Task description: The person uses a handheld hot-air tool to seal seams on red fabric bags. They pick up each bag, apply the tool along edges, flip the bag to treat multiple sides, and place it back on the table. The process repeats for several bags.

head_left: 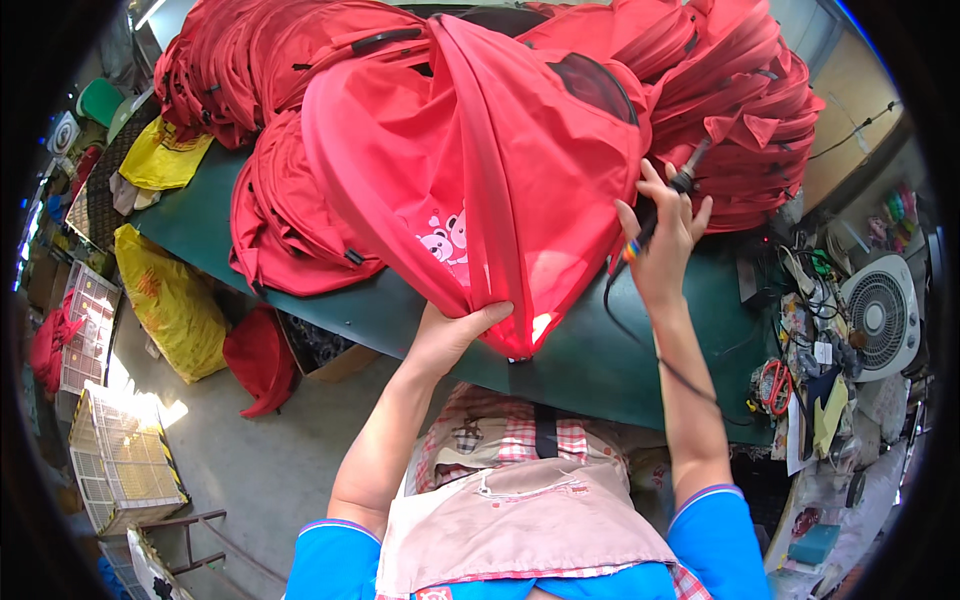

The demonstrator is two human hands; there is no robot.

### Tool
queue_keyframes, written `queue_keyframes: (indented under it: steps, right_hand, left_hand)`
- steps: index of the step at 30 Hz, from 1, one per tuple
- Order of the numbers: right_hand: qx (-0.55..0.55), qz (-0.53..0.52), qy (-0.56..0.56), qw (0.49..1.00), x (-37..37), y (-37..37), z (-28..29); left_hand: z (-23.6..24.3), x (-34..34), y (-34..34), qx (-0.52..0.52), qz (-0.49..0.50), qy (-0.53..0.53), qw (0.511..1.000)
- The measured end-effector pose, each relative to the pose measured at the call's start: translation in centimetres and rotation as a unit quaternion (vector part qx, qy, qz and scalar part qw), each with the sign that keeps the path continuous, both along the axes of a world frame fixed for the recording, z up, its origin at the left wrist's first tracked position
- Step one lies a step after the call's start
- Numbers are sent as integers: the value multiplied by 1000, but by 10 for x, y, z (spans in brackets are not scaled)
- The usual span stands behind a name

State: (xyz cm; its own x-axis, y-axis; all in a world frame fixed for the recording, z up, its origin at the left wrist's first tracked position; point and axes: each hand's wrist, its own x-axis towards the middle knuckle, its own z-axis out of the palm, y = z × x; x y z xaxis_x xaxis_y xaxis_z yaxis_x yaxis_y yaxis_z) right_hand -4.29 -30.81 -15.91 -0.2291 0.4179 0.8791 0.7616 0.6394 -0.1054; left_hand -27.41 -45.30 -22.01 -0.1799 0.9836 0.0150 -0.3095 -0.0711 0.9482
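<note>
Our L grip (pixel 455 333) pinches the red canopy (pixel 565 215) at near edge of desk (pixel 590 378); our R grip (pixel 665 225), above desk's R side, loosely holds a corded tool (pixel 683 183). Prob. best we keep canopy taut w/ L, tip clear.

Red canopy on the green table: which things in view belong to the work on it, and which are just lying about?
Seem part of the job:
red canopy, gripped by the left hand
black corded tool, in the right hand
green table, beneath the canopy

Probably just lying about:
fan, at the right
yellow bag, at the left
mesh crate, on the floor
</note>
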Motion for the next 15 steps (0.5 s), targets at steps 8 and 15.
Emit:
queue_keyframes:
  steps: [8, 15]
  right_hand:
    - [-267, 339, 132, 893, -4, -163, 17]
    - [-318, 335, 98, 881, -15, -176, 3]
  left_hand:
    - [3, 10, -2, 36, 28, 85, 995]
    - [1, 14, 2, 50, 36, 92, 994]
